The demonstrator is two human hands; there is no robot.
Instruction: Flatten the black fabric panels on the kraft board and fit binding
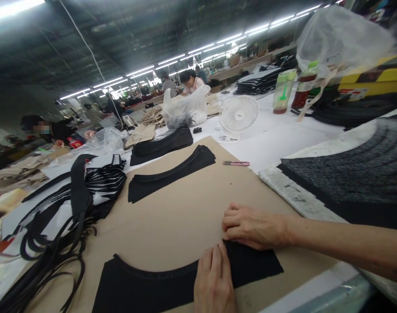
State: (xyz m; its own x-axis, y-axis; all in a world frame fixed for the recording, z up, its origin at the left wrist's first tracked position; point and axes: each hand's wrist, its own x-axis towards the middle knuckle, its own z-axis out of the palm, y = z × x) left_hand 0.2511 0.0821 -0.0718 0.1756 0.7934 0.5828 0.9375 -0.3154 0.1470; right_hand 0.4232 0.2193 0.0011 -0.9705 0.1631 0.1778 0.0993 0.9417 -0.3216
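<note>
A black fabric piece [146, 287] with a curved, raised upper edge lies on a tan board [172, 217] in front of me. My left hand [214, 280] rests flat on it, fingers stretched out side by side and pressing near the curved edge. Just to the right, the fingers of my right hand [253, 226] are curled and closed at the fabric's upper edge; its fingertips are partly hidden. Farther back on the board sits another small stack of curved black pieces [172, 174].
Pink-handled thread snips [236, 163] lie near the board's far right. Behind stand a white fan [239, 115], a green-lidded bottle [284, 91] and a dark drink bottle [304, 84]. Black straps [77, 204] crowd the left; dark grey fabric pieces [355, 169] lie right. Several people work beyond.
</note>
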